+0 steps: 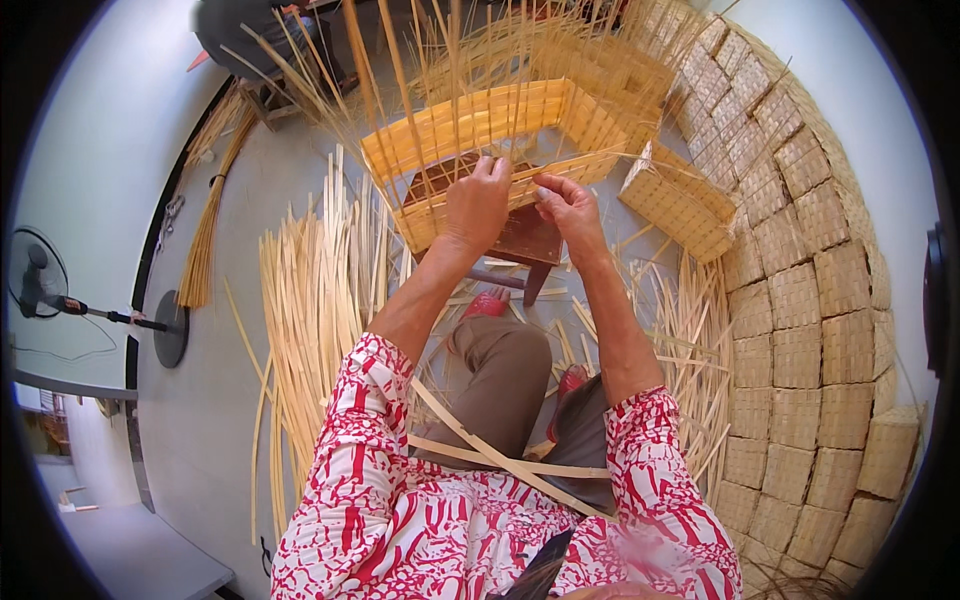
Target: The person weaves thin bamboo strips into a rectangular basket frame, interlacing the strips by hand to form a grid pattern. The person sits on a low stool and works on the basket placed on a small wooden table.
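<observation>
A half-woven basket [450, 120] of yellow bamboo strips rests in front of me on a dark wooden stool [533, 240]. Tall upright splints rise from its wall. My left hand [478, 203] is closed at the near wall, fingers curled over the rim strip and upright splints; its fingertips are partly hidden. To its right, my right hand [570, 207] pinches a thin bamboo strip [590, 162] between thumb and forefinger along the same wall. Loose strips [490, 452] lie across my lap.
Flat bamboo strips [315, 270] lie in a large pile at left, more at right [700, 350]. A finished woven box [680, 200] sits right of the basket. Stacked woven boxes [790, 350] line the right wall. A fan [45, 285] stands far left; a person [245, 35] sits at back left.
</observation>
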Tool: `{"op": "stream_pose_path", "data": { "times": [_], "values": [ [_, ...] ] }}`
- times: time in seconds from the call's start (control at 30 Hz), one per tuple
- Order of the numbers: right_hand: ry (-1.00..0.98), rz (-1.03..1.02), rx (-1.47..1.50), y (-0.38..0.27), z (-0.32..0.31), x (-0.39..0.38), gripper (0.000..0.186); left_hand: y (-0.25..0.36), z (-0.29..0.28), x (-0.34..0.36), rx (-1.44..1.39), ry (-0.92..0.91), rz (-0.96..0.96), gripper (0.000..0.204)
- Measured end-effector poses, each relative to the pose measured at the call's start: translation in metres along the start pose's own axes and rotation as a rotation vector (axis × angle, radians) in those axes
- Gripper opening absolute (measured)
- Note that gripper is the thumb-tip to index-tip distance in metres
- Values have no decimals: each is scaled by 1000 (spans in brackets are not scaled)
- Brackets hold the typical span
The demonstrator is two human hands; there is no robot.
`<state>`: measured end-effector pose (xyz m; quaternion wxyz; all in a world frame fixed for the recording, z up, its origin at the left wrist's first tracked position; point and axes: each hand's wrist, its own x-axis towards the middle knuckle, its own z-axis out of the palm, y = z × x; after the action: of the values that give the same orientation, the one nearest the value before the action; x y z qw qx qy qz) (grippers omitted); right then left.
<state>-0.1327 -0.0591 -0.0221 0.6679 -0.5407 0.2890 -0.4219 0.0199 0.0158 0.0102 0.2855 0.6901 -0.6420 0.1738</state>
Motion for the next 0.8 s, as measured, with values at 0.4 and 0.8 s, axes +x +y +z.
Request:
{"op": "stream_pose_path", "data": {
  "times": [0.4,0.8],
  "values": [
    [8,17,72,5,-1,-1,19,-10,-26,-3,-550,28,-9,7],
    [-23,122,287,-4,-7,2,27,-19,-47,-7,-737,-201,128,12]
  ]
}}
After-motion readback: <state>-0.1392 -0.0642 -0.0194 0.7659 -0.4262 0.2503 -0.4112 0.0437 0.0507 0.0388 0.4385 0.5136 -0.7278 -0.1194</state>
